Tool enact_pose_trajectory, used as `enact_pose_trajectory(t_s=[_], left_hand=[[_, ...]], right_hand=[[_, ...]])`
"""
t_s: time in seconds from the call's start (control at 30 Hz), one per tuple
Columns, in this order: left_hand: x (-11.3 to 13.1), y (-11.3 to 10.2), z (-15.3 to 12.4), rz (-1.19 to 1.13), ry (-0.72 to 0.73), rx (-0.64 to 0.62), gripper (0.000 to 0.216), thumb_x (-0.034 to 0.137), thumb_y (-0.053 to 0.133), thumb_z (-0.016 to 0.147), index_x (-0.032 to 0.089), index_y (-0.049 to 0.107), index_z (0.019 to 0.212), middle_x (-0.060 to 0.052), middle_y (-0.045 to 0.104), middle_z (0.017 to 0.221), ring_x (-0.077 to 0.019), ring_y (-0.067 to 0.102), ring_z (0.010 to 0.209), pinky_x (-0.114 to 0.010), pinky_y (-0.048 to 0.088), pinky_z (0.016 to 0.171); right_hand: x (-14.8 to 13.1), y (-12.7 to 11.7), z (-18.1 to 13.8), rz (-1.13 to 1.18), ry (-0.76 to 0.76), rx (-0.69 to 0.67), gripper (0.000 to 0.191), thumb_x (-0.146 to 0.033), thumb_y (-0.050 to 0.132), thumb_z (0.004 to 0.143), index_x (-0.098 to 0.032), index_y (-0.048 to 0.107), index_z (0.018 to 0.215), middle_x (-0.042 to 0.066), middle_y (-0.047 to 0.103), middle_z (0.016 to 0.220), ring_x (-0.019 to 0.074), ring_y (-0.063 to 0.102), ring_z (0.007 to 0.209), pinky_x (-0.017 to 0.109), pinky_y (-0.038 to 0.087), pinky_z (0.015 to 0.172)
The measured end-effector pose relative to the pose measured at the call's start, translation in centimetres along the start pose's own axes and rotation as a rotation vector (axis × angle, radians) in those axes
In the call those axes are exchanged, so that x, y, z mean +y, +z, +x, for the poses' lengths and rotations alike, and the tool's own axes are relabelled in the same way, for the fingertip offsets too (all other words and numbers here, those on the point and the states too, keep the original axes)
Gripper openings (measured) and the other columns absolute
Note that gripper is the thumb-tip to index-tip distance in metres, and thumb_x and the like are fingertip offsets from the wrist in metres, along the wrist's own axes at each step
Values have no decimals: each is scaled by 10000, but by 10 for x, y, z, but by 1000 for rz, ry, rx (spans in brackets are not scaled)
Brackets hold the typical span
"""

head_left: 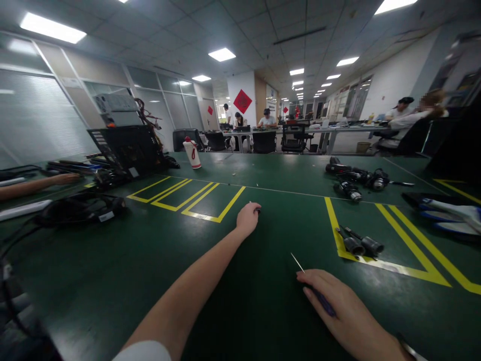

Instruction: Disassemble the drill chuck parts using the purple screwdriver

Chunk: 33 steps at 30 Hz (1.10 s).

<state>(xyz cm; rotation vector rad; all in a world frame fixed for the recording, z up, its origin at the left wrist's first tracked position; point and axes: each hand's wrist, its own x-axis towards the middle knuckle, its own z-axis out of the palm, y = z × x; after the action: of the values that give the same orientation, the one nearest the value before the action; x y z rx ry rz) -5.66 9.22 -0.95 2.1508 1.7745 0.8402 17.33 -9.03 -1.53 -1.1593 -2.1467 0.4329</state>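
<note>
My right hand (334, 301) is closed around a screwdriver with a dark purple handle (323, 304). Its thin metal shaft points up and to the left, over the green table (278, 311). Farther out, my left hand (248, 219) reaches across the table with its fingers curled. A small dark bit shows at those fingertips, but what it is cannot be made out. To the right, inside a yellow tape outline, lie two dark cylindrical tools with thin shafts (371, 245), apart from both hands.
Several black power tools (361, 178) lie at the back right, with blue-and-white gloves (451, 213) nearer the edge. A white cup with a red lid (192, 153), a black computer case (130, 150) and coiled black cables (82, 208) are on the left. Another person's arm (41, 185) reaches in there.
</note>
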Motion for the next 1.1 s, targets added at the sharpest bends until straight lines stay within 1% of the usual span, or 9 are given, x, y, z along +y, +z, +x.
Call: enact_pose_trajectory(t_s=[0.17,0.33,0.47,0.57,0.67,0.73,0.9,1.0,1.1], left_hand=[[-2,8,18,96,73,-67,364,242,446,888,161,535,1231,-100,520,1314,-257,440,1216,-407,319,1025],[-4,-4,25,178,200,-228,620,331,604,788,188,393,1353,-113,415,1405,-295,362,1272,-418,265,1048],[-6,-22,24,218,275,-316,499,288,567,820,190,454,1296,-100,522,1288,-240,446,1185,-333,308,1004],[-1,-27,14,243,290,-298,341,323,559,832,179,558,1141,-98,586,1131,-247,475,1096,-345,337,954],[14,-18,-6,216,327,-275,334,399,587,814,173,552,1057,-80,571,1077,-233,476,1039,-347,363,911],[28,-8,-23,75,359,-263,358,399,629,784,174,518,1039,-68,545,1063,-212,489,975,-335,399,847],[64,7,-60,-246,330,-385,451,443,648,748,187,453,1064,-43,515,1007,-146,491,770,-261,414,626],[73,8,-70,-338,332,-432,456,435,688,707,182,475,1022,-30,517,955,-134,481,742,-241,400,592],[72,9,-71,-327,433,-442,334,385,712,695,164,531,869,-18,516,886,-134,481,758,-238,396,617]], right_hand=[[2,0,-1,-17,-4,-38,232,-234,520,877,-237,636,1077,77,690,1064,225,653,982,399,555,834],[2,-2,-1,-32,-19,-46,233,-199,537,854,-250,645,1054,71,691,1060,234,651,982,413,551,840],[1,-2,1,-38,-48,-50,246,-173,534,842,-247,644,1049,77,690,1057,240,650,981,433,548,839],[-1,-2,0,-23,-61,-31,243,-183,539,844,-248,638,1056,72,691,1039,231,654,960,411,553,829],[-5,-5,-3,25,-89,-7,228,-212,537,860,-250,623,1068,62,688,1006,212,656,932,357,558,803],[-7,-9,-7,71,-122,71,213,-220,537,864,-247,610,1063,69,673,995,216,644,937,355,548,806],[-8,-21,-13,219,-128,328,134,-258,481,892,-252,598,957,68,643,925,243,615,931,366,524,751],[-5,-23,-12,269,-74,358,161,-274,446,904,-241,594,958,48,632,838,211,626,775,317,520,646],[-3,-22,-10,298,9,336,137,-259,453,899,-229,570,964,35,615,799,188,609,711,278,502,586]])
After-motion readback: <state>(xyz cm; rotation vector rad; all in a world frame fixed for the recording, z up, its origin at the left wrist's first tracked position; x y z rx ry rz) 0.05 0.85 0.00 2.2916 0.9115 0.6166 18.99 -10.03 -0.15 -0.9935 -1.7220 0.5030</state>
